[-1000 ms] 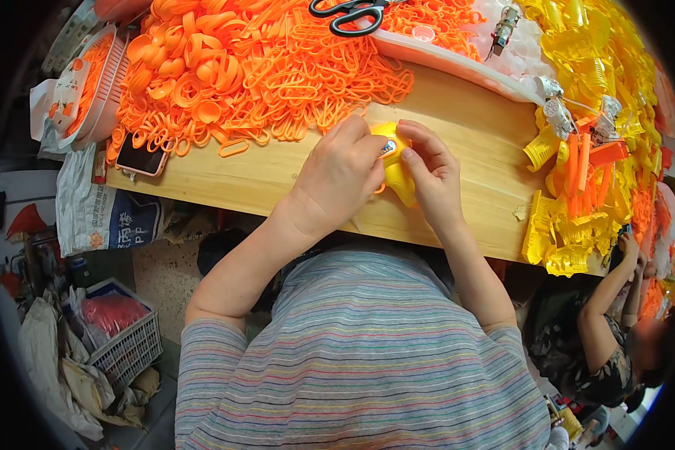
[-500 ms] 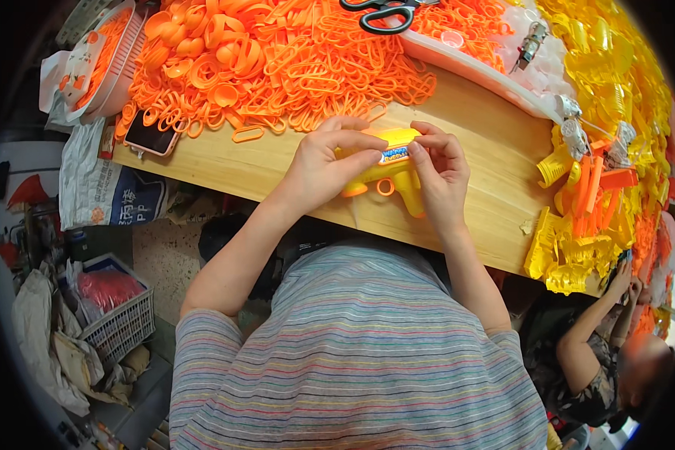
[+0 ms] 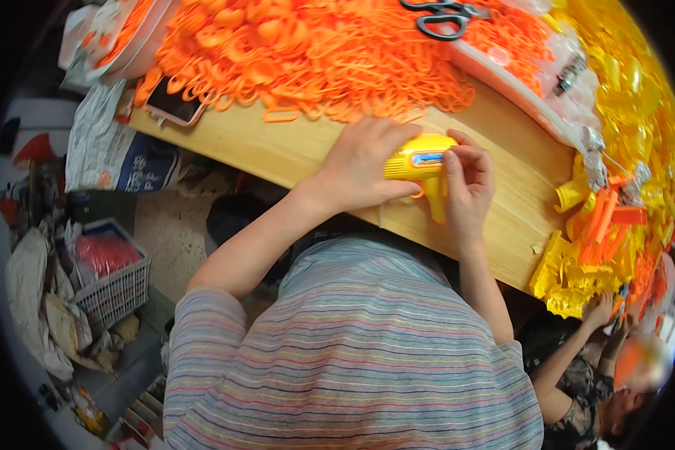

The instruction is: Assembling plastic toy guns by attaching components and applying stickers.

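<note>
A yellow plastic toy gun [image 3: 405,162] is held just above the front edge of the wooden table, its ribbed barrel side facing up. My left hand [image 3: 358,163] wraps around its front part, with the thumb below and the fingers over the top. At the rear end, beside a small blue-and-white label [image 3: 428,159], my right hand [image 3: 469,184] is closed with thumb and fingertips against the gun. Part of an orange trigger ring [image 3: 418,193] shows under the body, and the grip [image 3: 434,202] points toward me. My left hand hides the muzzle end.
Behind my hands spreads a heap of orange plastic rings and parts [image 3: 307,60]. Black-handled scissors [image 3: 442,21] lie beside a long pale tray [image 3: 506,82]. Yellow gun shells [image 3: 630,97] pile up at right. A phone [image 3: 174,101] rests at left; a co-worker's arm [image 3: 570,360] is lower right.
My left hand has moved from pinching near the label to wrapping the front of the gun. My right hand stays at the rear end. The view has shifted slightly.
</note>
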Motion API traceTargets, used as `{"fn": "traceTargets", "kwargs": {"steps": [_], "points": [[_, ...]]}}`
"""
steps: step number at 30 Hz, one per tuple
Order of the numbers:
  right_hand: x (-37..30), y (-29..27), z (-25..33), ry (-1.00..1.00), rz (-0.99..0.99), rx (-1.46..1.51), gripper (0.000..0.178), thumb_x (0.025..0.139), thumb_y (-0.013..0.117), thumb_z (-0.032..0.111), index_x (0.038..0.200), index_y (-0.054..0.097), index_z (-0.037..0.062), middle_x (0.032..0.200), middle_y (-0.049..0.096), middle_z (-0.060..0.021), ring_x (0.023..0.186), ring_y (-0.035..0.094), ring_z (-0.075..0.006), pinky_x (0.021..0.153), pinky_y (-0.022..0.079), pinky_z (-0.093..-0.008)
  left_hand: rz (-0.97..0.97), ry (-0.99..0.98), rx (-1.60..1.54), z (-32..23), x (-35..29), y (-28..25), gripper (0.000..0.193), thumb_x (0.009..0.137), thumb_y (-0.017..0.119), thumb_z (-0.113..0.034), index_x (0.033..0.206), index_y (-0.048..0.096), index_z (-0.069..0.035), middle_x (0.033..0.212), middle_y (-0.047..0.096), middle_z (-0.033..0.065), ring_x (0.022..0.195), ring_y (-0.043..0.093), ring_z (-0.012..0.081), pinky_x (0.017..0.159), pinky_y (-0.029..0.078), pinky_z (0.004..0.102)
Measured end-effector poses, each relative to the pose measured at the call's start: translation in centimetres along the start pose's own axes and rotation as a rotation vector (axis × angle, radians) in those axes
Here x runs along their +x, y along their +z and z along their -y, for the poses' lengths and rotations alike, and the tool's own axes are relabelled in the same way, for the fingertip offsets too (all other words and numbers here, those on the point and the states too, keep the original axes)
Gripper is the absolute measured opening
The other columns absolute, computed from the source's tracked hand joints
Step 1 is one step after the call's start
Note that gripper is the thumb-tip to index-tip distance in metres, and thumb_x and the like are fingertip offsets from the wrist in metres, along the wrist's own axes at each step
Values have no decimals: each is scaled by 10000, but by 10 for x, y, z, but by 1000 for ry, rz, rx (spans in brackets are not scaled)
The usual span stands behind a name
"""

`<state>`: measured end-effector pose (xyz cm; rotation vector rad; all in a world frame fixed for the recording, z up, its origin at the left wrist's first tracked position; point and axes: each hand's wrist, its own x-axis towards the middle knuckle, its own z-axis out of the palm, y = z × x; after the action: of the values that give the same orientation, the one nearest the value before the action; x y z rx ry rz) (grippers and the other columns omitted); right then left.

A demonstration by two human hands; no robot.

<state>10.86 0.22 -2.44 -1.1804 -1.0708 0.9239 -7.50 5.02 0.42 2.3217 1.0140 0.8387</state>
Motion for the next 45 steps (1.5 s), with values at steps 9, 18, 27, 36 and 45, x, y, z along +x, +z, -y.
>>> {"fn": "traceTargets", "kwargs": {"steps": [9,18,27,36,45], "points": [[-11,-12,4,-171,-117,47,124,987,489,86,1008,577,1,1169,616,-186,1136,586,-282,1058,417,-428,381,-543,-455,15,-87,-118,597,641,828,-164,1182,618,-26,1063,648,82,976,631,192,854,498,323],[-11,-5,8,-45,-99,163,128,981,506,98,961,588,2,1093,642,-153,1051,623,-243,1004,473,-404,-68,-1462,-472,198,-270,-156,422,787,707,-282,1123,643,-35,939,672,87,795,648,166,637,538,328],[-20,-16,5,-26,-127,88,109,971,533,103,963,588,8,1083,643,-144,1026,631,-234,976,490,-398,-860,-1535,-854,290,-256,-99,376,910,601,-376,1136,599,-76,1014,644,78,755,643,213,560,562,375],[-9,-41,18,-37,-254,-52,91,956,560,105,939,615,34,1027,650,-101,959,616,-180,918,495,-334,-1359,-798,-292,214,-191,-98,175,877,587,-55,1046,622,-26,786,637,31,571,487,58,481,382,190],[60,-58,53,-191,-279,119,63,943,560,47,898,593,17,991,638,-78,950,601,-141,888,477,-293,-622,-136,-124,30,-63,-37,85,860,520,69,866,577,6,849,566,66,754,539,178,697,444,279]]}}
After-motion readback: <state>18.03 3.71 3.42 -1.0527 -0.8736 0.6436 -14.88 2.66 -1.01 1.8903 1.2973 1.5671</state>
